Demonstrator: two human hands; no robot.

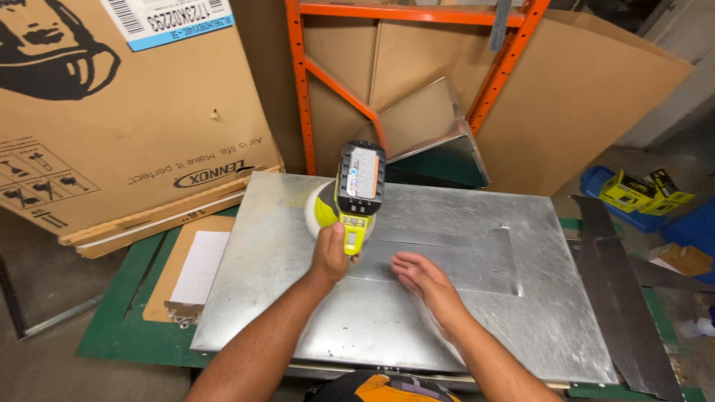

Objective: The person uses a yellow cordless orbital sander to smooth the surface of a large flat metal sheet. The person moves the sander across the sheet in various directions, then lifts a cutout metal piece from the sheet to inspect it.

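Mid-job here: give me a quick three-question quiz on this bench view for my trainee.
1. True or false: the left hand grips the cordless power tool.
2. What does the right hand rest on? A) clipboard B) metal sheet C) cardboard box
3. On which side of the metal sheet does the clipboard lie?

Key: 1 true. 2 B, flat with fingers spread. 3 The person's left, on the green tabletop.

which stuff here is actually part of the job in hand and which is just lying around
In use:
- left hand gripping the yellow-green cordless power tool
- right hand flat on the galvanised metal sheet

Lying about:
- clipboard with paper
- large cardboard box
- small yellow boxes
- orange rack frame
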